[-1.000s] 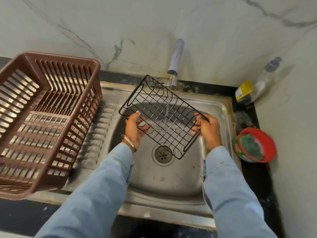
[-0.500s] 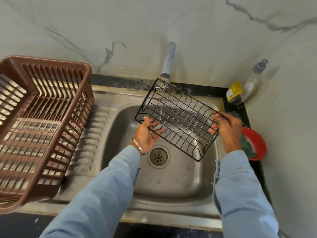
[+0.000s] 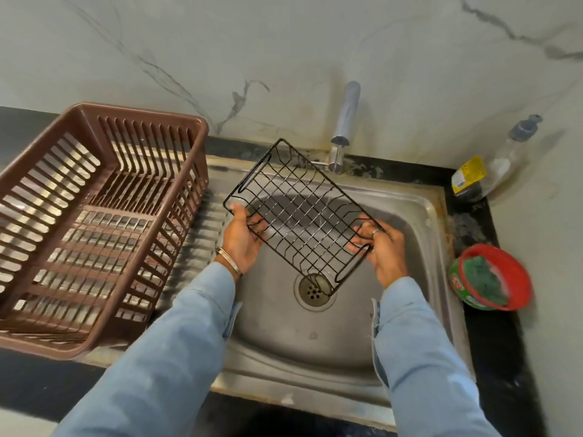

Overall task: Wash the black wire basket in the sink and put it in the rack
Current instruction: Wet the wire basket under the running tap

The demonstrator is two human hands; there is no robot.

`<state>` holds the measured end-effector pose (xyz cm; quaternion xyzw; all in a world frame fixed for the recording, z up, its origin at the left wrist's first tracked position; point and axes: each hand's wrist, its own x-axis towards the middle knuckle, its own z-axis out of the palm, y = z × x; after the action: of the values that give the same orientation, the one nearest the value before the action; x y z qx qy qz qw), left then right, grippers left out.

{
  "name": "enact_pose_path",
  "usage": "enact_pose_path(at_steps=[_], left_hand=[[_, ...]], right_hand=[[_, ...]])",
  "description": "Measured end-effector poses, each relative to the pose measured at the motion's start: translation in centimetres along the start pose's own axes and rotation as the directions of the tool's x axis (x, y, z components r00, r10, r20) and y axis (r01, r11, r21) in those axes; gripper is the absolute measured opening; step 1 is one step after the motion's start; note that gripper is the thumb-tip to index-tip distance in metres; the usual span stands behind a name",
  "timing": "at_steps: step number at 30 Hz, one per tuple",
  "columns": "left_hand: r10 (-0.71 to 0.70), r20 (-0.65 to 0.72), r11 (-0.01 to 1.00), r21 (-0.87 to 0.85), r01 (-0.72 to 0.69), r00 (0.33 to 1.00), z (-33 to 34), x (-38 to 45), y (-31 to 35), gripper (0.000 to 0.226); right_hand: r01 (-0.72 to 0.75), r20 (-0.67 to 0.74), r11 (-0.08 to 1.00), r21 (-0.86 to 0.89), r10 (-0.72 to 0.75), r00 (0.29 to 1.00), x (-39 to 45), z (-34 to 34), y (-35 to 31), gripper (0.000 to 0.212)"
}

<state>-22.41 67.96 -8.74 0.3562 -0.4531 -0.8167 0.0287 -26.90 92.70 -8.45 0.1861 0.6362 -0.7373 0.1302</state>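
**Basket held over the sink**

At frame centre, the left hand and right hand grip opposite edges of the black wire basket, tilted above the stainless steel sink. The brown plastic slatted rack sits at left.

One wire basket, one brown rack, one bottle, two hands, left and right.

White marble-veined wall, black countertop, chrome wall tap, soft even light
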Motion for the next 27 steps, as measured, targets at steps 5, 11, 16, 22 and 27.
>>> enact_pose_path(at_steps=[5,11,16,22,27], left_hand=[[0.052,-0.041,0.998,0.023,-0.051,0.998,-0.7,0.3,0.0,0.043],[0.022,0.003,1.000,0.005,-0.022,1.000,0.0,-0.6,-0.3,0.040],[0.041,-0.149,0.994,0.105,-0.025,0.988,1.5,0.0,-0.4,0.049],[-0.012,-0.142,0.955,0.292,0.053,0.990,2.4,0.1,-1.1,0.101],[-0.046,-0.053,0.932,0.357,0.062,0.998,4.1,-1.3,-0.2,0.088]], right_hand=[[-0.039,0.022,0.999,-0.022,0.039,0.999,0.1,0.5,0.2,0.025],[-0.086,0.065,0.986,-0.145,0.097,0.993,-0.5,-0.1,-0.5,0.028],[0.132,0.031,0.750,-0.648,-0.147,0.989,-1.2,0.3,-3.9,0.018],[-0.176,0.337,0.951,0.256,0.083,0.938,-1.4,6.4,-10.9,0.027],[-0.390,0.399,0.912,0.128,0.313,0.862,-0.3,8.7,-11.8,0.030]])
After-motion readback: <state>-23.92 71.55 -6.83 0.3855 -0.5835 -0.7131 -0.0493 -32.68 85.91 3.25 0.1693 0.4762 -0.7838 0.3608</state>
